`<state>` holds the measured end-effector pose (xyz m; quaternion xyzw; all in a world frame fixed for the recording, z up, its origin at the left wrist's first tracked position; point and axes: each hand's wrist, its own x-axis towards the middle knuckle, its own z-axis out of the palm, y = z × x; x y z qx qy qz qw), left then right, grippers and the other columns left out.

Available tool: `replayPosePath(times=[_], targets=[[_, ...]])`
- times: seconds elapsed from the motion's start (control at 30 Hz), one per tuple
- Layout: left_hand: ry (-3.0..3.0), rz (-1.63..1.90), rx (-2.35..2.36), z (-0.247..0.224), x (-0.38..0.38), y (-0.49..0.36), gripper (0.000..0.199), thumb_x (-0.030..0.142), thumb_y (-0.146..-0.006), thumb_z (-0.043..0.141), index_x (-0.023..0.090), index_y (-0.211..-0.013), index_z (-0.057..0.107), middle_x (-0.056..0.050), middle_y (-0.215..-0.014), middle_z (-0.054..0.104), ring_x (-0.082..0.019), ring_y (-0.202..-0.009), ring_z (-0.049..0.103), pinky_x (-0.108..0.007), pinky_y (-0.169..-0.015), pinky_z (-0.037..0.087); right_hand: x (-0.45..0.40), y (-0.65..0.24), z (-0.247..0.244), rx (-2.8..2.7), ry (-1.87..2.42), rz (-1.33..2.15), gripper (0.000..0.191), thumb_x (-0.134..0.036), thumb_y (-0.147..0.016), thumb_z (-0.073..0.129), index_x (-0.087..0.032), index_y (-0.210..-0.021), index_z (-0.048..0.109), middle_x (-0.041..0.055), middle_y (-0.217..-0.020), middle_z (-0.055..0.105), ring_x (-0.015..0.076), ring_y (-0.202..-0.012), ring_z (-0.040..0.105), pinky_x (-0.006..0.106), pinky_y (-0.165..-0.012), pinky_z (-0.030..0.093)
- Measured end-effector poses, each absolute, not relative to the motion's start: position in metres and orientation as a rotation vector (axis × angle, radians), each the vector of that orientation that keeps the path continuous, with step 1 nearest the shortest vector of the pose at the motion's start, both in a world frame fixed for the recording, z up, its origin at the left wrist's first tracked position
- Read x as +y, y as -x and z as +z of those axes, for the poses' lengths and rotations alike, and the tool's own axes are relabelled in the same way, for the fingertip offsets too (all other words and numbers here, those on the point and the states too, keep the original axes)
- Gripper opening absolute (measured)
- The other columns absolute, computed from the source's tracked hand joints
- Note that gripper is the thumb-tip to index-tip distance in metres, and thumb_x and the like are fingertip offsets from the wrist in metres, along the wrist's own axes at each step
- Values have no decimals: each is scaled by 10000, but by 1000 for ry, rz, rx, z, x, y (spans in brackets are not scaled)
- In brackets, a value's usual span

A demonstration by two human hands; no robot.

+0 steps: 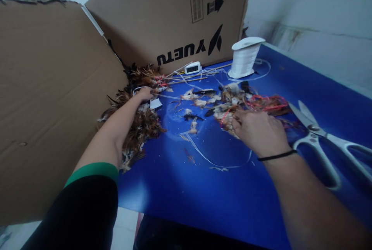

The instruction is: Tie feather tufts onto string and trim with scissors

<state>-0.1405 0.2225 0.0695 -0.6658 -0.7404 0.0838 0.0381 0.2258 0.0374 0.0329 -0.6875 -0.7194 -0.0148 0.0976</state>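
My left hand [145, 93] reaches to the back left, at the brown feather pile [142, 126]; its fingers are too small and blurred to read. A white tag [155, 104] lies just beside it, and a thin ribbon runs rightward from near it. On the right, my right hand [258, 130] has its fingers closed at a bunch of pale and brown feathers [228, 120] with pink string round it; what the fingertips pinch is partly hidden. More feathers tied with pink string [270, 104] lie behind that hand.
Large open scissors [314, 128] lie at the right. A white ribbon spool [245, 58] stands at the back, with a small white digital device [193, 68] and thin sticks to its left. Cardboard walls [174, 14] border the blue table [186, 192]. Loose feathers and a ribbon loop lie centrally.
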Motion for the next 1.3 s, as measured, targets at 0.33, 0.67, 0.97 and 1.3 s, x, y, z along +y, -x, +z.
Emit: replayPosePath(times=[0.33,0.67,0.97,1.3], targets=[[2591,-851,-2455,98,228,101,213,255,-684,684,108,-837,703,-35,-790,666,-144,-727,595,-294,-801,461,40,-230,28,-2127,1954,-63,286,-264,-874,430,-145,-955,677,161,-816,696,288,-752,673,323,-590,423],[3070,-989,-2474,120,205,66,258,167,-630,731,135,-879,673,-57,-877,670,-135,-759,614,-298,-745,476,39,-230,31,-2106,1966,-27,266,-240,-871,446,-138,-897,690,165,-814,698,281,-789,677,324,-624,446],[2774,-683,-2359,90,185,53,245,330,-787,574,121,-908,618,-84,-816,677,-196,-741,662,-382,-768,523,38,-229,35,-2099,1976,31,305,-280,-890,434,-137,-953,696,181,-844,695,287,-819,673,348,-668,470],[3085,-89,-1604,45,134,2,638,497,-910,356,120,-1424,340,-149,-1476,392,-254,-1338,408,-369,-1084,338,39,-230,32,-2097,1983,4,294,-243,-869,438,-139,-937,704,182,-831,695,289,-826,676,348,-679,469]])
